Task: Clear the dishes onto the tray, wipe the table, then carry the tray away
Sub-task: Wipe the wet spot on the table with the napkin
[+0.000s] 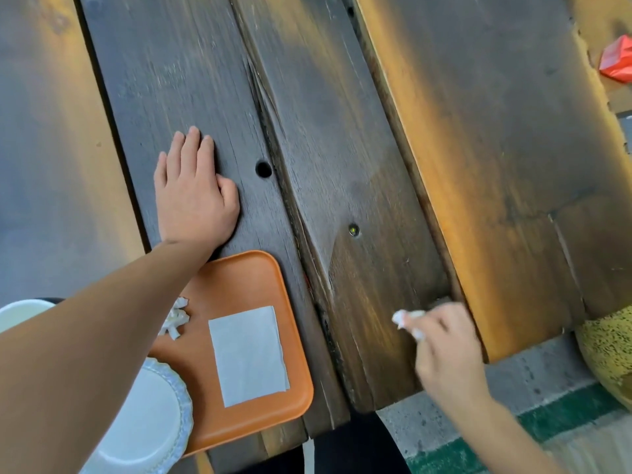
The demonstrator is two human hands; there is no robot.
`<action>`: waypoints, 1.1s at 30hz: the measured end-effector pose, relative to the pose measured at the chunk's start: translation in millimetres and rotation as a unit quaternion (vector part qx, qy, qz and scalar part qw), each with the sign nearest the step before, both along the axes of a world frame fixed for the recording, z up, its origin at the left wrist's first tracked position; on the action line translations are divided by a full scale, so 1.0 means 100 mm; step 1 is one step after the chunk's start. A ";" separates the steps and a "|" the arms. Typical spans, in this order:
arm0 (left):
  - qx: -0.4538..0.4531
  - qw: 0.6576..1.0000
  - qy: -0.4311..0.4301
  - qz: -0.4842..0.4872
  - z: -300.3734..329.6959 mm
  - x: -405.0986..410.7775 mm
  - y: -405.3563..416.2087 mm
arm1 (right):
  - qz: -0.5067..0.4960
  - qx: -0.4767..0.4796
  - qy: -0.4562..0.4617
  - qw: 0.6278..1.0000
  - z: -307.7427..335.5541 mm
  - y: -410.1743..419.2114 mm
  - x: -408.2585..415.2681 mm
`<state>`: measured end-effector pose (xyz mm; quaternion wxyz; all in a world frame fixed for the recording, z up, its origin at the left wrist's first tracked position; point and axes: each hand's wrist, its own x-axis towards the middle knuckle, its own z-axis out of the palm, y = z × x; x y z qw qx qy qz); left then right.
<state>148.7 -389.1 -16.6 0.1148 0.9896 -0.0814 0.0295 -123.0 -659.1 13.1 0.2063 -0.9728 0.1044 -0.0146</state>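
Observation:
An orange tray (239, 289) lies on the dark wooden table (342, 131) near its front edge. On the tray are a flat white napkin (248, 354), a crumpled bit of paper (176, 318) and a white plate with a frilled rim (150, 422), partly hidden by my left forearm. My left hand (193, 196) rests flat on the table just beyond the tray, fingers together. My right hand (441, 340) is blurred over the table's right part, pinching a small white tissue wad (405, 316).
A white bowl rim (20, 313) shows at the far left under my arm. A speckled yellow pot (605, 347) stands on the ground at right. A red packet (617, 63) lies at the upper right. The table has plank gaps and two holes.

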 end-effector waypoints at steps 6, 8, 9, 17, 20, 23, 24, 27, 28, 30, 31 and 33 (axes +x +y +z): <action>-0.003 1.000 0.002 0.002 0.00 0.01 0.00 | 0.029 0.003 0.022 0.999 0.05 0.16 0.08; -0.003 1.000 0.008 0.002 0.01 0.01 0.00 | 0.032 0.016 0.027 0.999 0.04 0.09 0.09; -0.003 1.000 0.010 0.003 0.02 0.01 0.00 | 0.036 0.023 0.034 0.998 0.03 0.05 0.05; 0.011 1.000 0.008 0.003 0.01 0.02 0.03 | 0.001 0.128 0.020 0.992 0.25 0.66 0.43; 0.009 1.000 0.003 0.006 -0.01 0.03 0.03 | 0.107 0.120 -0.078 0.984 0.30 1.22 0.84; 0.004 1.000 -0.004 0.008 -0.03 0.03 0.03 | 0.139 0.084 -0.110 0.981 0.21 1.54 1.11; 0.003 1.000 -0.003 0.008 -0.03 0.03 0.03 | 0.142 0.074 -0.102 0.982 0.17 1.61 1.16; 0.005 1.000 -0.002 0.005 -0.05 0.03 0.03 | 0.147 0.052 -0.099 0.983 0.06 1.71 1.20; 0.005 1.000 -0.002 0.005 -0.05 0.03 0.04 | 0.148 0.043 -0.101 0.983 0.03 1.73 1.19; 0.007 1.000 0.002 0.003 -0.06 0.03 0.04 | 0.147 0.028 -0.097 0.984 -0.01 1.76 1.17; 0.008 1.000 0.006 0.002 -0.06 0.03 0.04 | 0.149 0.026 -0.092 0.984 -0.03 1.75 1.16; 0.008 1.000 0.008 0.001 -0.06 0.03 0.03 | 0.158 0.028 -0.081 0.984 -0.05 1.74 1.13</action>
